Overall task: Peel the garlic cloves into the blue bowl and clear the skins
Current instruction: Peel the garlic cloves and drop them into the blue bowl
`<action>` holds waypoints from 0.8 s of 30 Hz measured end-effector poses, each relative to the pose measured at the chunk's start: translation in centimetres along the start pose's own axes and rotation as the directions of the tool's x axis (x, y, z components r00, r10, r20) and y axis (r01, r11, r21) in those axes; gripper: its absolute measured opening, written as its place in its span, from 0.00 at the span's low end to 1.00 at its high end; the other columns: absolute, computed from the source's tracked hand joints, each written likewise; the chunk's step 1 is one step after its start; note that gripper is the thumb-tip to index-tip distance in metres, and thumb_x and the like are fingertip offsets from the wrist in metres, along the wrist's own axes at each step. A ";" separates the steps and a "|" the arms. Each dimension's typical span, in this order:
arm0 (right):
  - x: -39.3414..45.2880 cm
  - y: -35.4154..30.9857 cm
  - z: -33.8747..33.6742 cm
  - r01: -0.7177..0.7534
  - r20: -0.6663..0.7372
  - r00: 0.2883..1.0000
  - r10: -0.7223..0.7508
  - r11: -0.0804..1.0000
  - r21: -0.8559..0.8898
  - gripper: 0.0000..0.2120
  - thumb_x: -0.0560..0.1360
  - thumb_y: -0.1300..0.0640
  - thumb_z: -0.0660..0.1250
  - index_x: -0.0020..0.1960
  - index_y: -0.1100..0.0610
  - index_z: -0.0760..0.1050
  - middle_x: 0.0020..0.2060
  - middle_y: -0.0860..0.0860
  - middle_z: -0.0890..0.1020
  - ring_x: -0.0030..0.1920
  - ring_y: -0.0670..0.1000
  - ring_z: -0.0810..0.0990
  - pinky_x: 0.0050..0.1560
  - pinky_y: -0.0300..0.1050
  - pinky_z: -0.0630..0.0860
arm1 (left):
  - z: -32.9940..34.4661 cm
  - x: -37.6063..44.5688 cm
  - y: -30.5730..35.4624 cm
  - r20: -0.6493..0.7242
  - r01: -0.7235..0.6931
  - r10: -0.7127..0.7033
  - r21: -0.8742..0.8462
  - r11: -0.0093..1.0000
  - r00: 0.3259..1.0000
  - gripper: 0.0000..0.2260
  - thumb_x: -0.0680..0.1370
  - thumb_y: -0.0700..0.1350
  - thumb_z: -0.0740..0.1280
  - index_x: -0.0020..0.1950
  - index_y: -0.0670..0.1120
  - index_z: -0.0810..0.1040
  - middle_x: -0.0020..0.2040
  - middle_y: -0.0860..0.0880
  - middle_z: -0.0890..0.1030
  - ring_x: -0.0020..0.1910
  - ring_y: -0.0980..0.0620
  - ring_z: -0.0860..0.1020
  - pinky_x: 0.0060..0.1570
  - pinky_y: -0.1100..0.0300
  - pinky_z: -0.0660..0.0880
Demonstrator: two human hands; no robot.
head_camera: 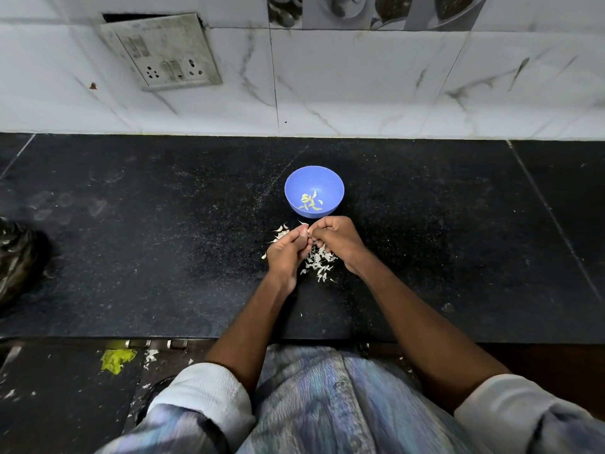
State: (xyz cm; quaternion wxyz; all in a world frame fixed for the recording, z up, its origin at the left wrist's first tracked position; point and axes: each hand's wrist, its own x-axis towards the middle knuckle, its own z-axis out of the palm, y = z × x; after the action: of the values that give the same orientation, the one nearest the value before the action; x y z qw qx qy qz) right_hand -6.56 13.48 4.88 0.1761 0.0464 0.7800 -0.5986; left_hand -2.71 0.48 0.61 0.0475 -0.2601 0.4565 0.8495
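A garlic clove (307, 236) is pinched between the left hand (288, 253) and the right hand (337, 239), fingertips of both curled in and meeting just above the table (163, 257). Only a sliver of the clove is seen between the fingers; its long axis and how much skin is left cannot be told. Both hands are closed round it, thumbs and forefingers pressed together at the same spot.

The blue bowl (294, 181) is set just beyond the hands, straight ahead toward the wall, close to but apart from the knuckles. A few peeled cloves (311, 203), pale yellow-green, are lying at its bottom. The right hand is judged slightly nearer the bowl's rim, so the drop would likely be made forward and a little to the right.

Skins (319, 262) are scattered on the table under and just behind the hands, mostly below the right wrist, with a smaller cluster (281, 232) by the left fingertips. More white flecks are seen on the floor (65, 388) below the table edge. A yellow scrap (116, 359) is lying there too.

Unpeeled cloves, if any remain, cannot be made out; they may be hidden under the hands or mixed into the skins. A dark crumpled thing (19, 257) is cut off at the left edge, not identified. Clearing is judged not yet begun.
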 end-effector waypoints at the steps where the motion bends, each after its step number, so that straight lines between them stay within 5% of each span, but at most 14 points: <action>1: 0.0 0.0 0.1 -0.001 0.001 1.000 0.001 1.000 0.004 0.05 0.73 0.61 0.71 0.46 0.62 0.84 0.33 0.52 0.83 0.34 0.48 0.78 0.32 0.41 0.72 | 0.0 0.0 0.1 0.003 0.051 -0.051 -0.062 0.997 0.999 0.13 0.83 0.33 0.67 0.67 0.37 0.81 0.51 0.46 0.88 0.47 0.56 0.86 0.51 0.65 0.82; 8: -0.1 0.4 0.1 -0.013 0.024 1.000 0.013 0.999 0.033 0.04 0.73 0.64 0.70 0.45 0.63 0.83 0.33 0.52 0.84 0.35 0.50 0.79 0.32 0.40 0.73 | 0.2 -0.3 0.7 -0.011 0.196 -0.207 -0.273 0.942 0.978 0.11 0.84 0.33 0.64 0.58 0.45 0.83 0.46 0.47 0.88 0.41 0.57 0.86 0.43 0.67 0.83; 13: -0.2 0.4 -0.1 -0.001 0.003 1.000 0.001 1.000 -0.005 0.06 0.75 0.59 0.72 0.44 0.62 0.83 0.33 0.54 0.84 0.34 0.49 0.79 0.32 0.40 0.73 | 0.3 -0.3 0.3 -0.021 0.119 -0.126 -0.210 0.970 0.992 0.10 0.83 0.33 0.66 0.60 0.43 0.83 0.47 0.47 0.88 0.42 0.57 0.86 0.44 0.67 0.82; 16: 0.1 0.8 -0.4 0.062 -0.119 0.989 -0.085 0.981 -0.182 0.10 0.75 0.53 0.75 0.40 0.58 0.83 0.33 0.49 0.85 0.33 0.45 0.79 0.35 0.40 0.76 | 0.2 0.0 0.2 -0.013 0.046 -0.047 -0.084 0.995 0.999 0.10 0.84 0.34 0.66 0.62 0.40 0.83 0.47 0.47 0.88 0.44 0.58 0.85 0.48 0.67 0.82; 24: 0.2 0.6 -0.7 0.214 -0.071 0.965 -0.254 0.913 -0.348 0.04 0.72 0.61 0.77 0.45 0.53 0.87 0.37 0.44 0.87 0.38 0.42 0.85 0.46 0.40 0.82 | 0.0 0.0 0.4 -0.011 -0.014 0.015 0.097 0.995 1.000 0.11 0.81 0.29 0.67 0.61 0.34 0.84 0.50 0.42 0.88 0.45 0.54 0.86 0.51 0.64 0.83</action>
State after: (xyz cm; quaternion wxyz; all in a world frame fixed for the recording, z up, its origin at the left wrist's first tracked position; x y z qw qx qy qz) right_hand -6.70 14.29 4.47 0.0632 -0.0438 0.8796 -0.4694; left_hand -2.89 0.29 0.91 0.0512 -0.2589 0.4993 0.8252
